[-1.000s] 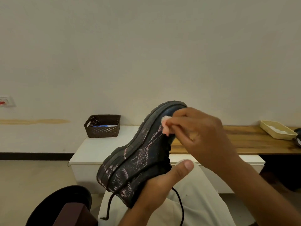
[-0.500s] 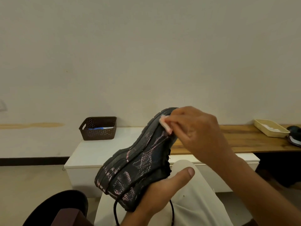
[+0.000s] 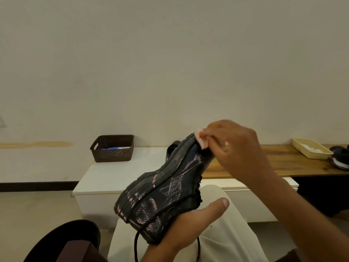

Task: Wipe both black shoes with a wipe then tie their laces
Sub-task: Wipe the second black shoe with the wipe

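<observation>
Wipe [image 3: 201,139] pinched in my right hand [image 3: 237,148] presses the shoe [image 3: 166,188] toe; my left hand [image 3: 188,224] grips its heel, thumb out.

Right hand [image 3: 234,148] covers most of the wipe [image 3: 200,138]; one pale corner shows at the toe of the held shoe [image 3: 164,193]. Left hand [image 3: 181,229] fingers hidden behind the shoe. Laces [image 3: 136,246] cut off at 6 o'clock. Second shoe [image 3: 340,157] cropped at 3 o'clock. Basket [image 3: 113,148] contents too small to identify.
</observation>
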The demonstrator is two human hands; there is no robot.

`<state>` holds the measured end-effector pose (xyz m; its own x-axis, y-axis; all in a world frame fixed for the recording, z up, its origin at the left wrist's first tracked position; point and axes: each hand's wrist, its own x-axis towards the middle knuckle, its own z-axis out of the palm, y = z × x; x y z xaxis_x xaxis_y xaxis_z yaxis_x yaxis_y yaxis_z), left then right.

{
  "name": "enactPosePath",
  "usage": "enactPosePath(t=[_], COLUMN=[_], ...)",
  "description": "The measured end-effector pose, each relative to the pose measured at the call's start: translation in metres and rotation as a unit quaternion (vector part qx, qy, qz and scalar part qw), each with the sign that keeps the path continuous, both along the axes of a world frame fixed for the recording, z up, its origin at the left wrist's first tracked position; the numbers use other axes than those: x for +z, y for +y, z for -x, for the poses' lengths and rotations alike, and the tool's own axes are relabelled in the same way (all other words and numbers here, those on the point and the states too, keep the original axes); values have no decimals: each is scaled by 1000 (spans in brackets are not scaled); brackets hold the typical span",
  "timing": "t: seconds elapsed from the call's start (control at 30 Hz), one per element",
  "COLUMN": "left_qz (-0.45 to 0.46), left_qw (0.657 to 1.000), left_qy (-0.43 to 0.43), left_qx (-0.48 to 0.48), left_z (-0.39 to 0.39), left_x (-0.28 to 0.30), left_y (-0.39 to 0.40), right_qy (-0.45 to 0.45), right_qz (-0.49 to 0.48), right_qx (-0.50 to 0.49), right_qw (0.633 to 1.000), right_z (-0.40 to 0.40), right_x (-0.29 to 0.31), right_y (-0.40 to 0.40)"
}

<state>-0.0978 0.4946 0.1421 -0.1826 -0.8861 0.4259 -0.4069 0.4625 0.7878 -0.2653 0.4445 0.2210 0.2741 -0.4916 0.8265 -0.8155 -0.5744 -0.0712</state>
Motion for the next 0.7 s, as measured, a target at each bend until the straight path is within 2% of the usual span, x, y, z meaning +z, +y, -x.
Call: enactPosePath(t=[0.07,0.13,0.2,0.27,0.33,0.47,0.53,0.6,0.7], left_qz=[32,40,62,44,34,85,97,80,-27], left_qw=[999,998,997,998,999,994,992,995,995], left_qy=[-29,-50,-38,0,-10,-68,-85,-49,48], left_qx=[13,-6,-29,-41,-35,13,7,-45,-89], left_z=[1,3,4,2,1,1,3,7,10], left_x=[1,6,4,4,3,0,-1,-6,-11], left_y=[2,8,6,4,2,2,3,1,1], right_qy=[-13,3,46,69,62,14,0,28,91], right_qz=[-4,-16,-29,-40,-48,-35,-34,-39,-65], right_qx=[-17,13,50,68,53,-43,-42,0,65], right_qw=[1000,1000,997,994,996,998,999,999,992], right_z=[-1,-12,-21,-20,-9,11,0,-17,-27], right_x=[7,9,5,1,-1,9,14,12,-1], right_y=[-8,-7,3,14,19,-1,-3,8,30])
